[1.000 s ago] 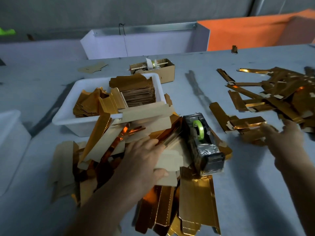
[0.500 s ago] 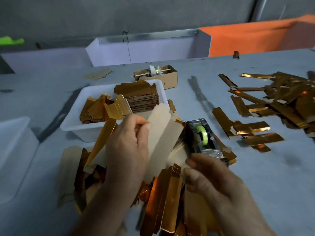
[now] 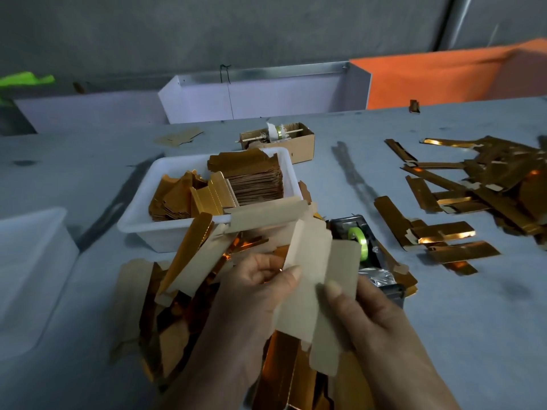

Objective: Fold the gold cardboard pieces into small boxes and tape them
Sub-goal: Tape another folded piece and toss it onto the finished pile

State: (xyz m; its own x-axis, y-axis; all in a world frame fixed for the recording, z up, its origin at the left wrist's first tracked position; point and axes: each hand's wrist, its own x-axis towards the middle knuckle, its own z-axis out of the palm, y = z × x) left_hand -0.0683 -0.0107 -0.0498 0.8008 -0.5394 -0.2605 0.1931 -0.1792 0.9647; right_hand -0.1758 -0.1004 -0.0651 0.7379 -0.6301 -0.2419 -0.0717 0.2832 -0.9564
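1. Both hands have a grip on one cardboard piece (image 3: 313,279), plain tan side towards you, held upright above the near pile.
2. Your left hand (image 3: 254,294) pinches its left edge, thumb on the tan face and fingers curled behind.
3. Your right hand (image 3: 370,318) pinches the right panel, thumb pressed on the tan face, remaining fingers behind the card.
4. Piece is creased lengthwise into panels; the right panel hangs lower than the left one. Gold side faces away from you.
5. Beneath your hands: a loose pile of flat pieces (image 3: 183,291), gold and tan faces mixed, lying on the grey surface (image 3: 461,335).
6. Just right of the held piece: a tape dispenser (image 3: 370,261) with a green roll, partly hidden by the card.
7. Behind the pile: a white bin (image 3: 142,214) with a neat stack of flat blanks on its right side and loose gold pieces on its left.
8. Beyond the bin: a small brown cardboard box (image 3: 305,143) with a spool on a stick across it.
9. Far right on the surface: folded gold pieces (image 3: 473,184) scattered in a heap, a few lying nearer the dispenser.
10. Left edge: another white container (image 3: 26,261), contents not visible.
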